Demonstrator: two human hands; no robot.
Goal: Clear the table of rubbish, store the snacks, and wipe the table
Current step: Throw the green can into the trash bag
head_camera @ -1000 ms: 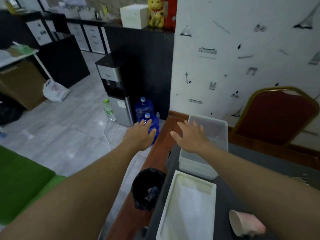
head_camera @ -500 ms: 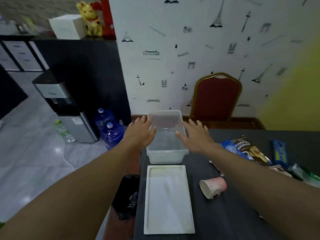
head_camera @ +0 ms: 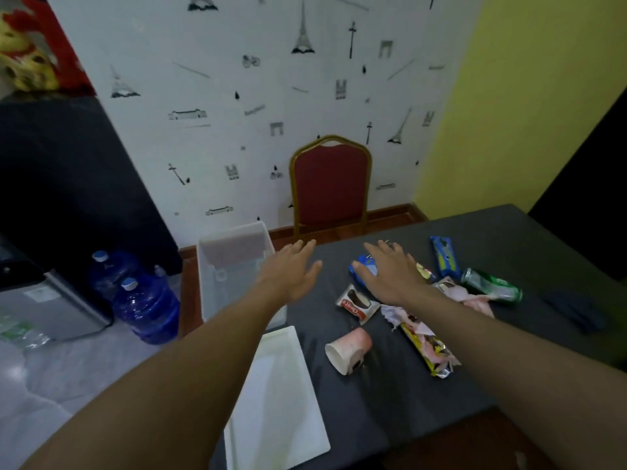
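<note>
Over a littered table [head_camera: 509, 239], a person is holding out both hands, fingers spread and gripping nothing. The right hand [head_camera: 390, 276] is hovering nearer the snacks, over a blue packet [head_camera: 366, 262]. The left hand [head_camera: 291, 276] is hanging between packet and bin [head_camera: 234, 247], leftward.

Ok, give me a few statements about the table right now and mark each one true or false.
1. The paper cup lies on its side. True.
2. The left hand grips the green can. False: it holds nothing; the can lies on the table.
3. The white lid covers the clear bin. False: the lid lies flat on the table and the bin is open.
4. The right hand is open, fingers spread, above a blue snack packet. True.
</note>
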